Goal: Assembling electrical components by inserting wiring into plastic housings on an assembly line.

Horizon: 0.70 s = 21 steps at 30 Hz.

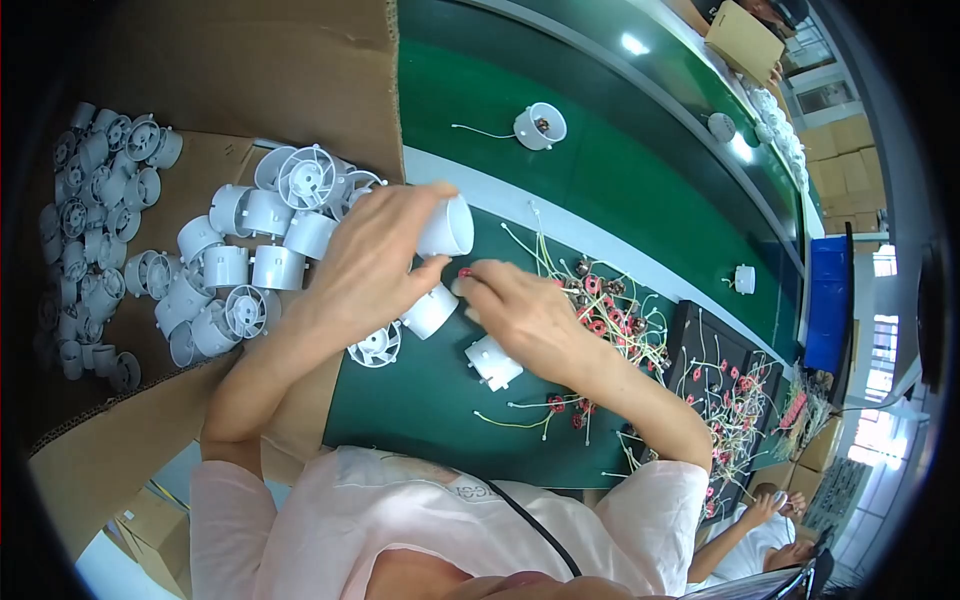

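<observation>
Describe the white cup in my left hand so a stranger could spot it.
Start at the big cardboard box on the left, then move right to your left hand. The white cup is clasped in its grip, unlike the loose cups on the green table.

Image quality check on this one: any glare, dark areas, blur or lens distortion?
Head view: two glare spots on the glossy green surface; windows at right washed out; fisheye bows the lines at right, corners black; far-left white parts in the cardboard box dim; left hand and right hand slightly soft, perhaps motion blur.
</observation>
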Each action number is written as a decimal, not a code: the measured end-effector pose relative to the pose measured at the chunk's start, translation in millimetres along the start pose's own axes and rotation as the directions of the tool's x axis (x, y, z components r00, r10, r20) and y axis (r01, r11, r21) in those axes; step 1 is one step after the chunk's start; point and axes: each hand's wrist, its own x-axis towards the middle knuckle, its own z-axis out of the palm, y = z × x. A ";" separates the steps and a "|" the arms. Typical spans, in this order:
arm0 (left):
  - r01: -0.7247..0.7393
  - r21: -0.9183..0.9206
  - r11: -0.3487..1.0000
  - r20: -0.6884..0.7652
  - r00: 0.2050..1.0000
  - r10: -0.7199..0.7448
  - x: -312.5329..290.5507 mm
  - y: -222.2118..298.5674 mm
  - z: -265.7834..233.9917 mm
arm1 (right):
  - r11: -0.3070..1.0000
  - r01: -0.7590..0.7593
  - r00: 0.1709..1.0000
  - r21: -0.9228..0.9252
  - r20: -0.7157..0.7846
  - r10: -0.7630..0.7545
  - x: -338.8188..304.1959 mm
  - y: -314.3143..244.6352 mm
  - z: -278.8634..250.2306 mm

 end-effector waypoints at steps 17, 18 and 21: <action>0.434 -0.898 0.080 0.418 0.894 -0.159 -5.7 3.9 1.4 | 0.439 0.000 0.766 0.898 -0.282 0.578 -33.1 -13.8 -106.8; 0.367 -0.890 0.271 0.332 0.928 -0.168 -7.5 5.3 7.1 | 0.438 0.001 0.768 0.899 -0.282 0.576 -33.9 -11.7 -106.4; 0.321 -0.829 0.457 0.289 0.947 -0.141 -6.7 8.9 4.9 | 0.135 0.257 0.801 0.957 -0.289 0.524 -29.3 -5.0 -103.2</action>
